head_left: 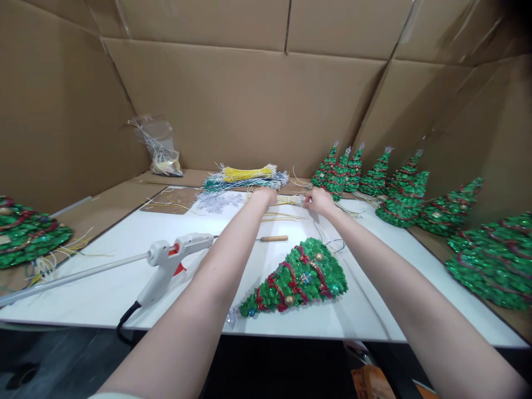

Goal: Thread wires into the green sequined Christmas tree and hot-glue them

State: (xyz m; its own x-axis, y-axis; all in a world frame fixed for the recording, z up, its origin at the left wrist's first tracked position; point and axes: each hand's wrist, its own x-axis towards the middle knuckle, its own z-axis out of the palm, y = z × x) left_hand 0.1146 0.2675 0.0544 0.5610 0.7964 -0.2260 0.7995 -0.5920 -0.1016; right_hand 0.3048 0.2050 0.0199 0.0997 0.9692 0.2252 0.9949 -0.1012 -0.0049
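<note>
A thin bundle of yellow wires with white ends [290, 200] lies across the far part of the white board. My left hand [266, 195] is curled over its left end, with the fingertips mostly hidden. At the right end, my right hand [319, 200] has its thumb and fingers pinched together on the wire ends. A few loose yellow wires [282, 217] lie just nearer to me. Between my forearms a green Christmas tree decoration [301, 277], with red garlands and small ornaments, rests on its side. Thin dark wires [334, 244] show beside its wide base.
A white glue gun [177, 252] lies left of my left forearm, near a wooden-handled tool [274, 238]. Thicker yellow and green wire bundles [247, 176] sit behind my hands. More decorated trees [374, 176] line the right side; another tree [29, 233] is at left. Cardboard walls [241, 105] surround the table.
</note>
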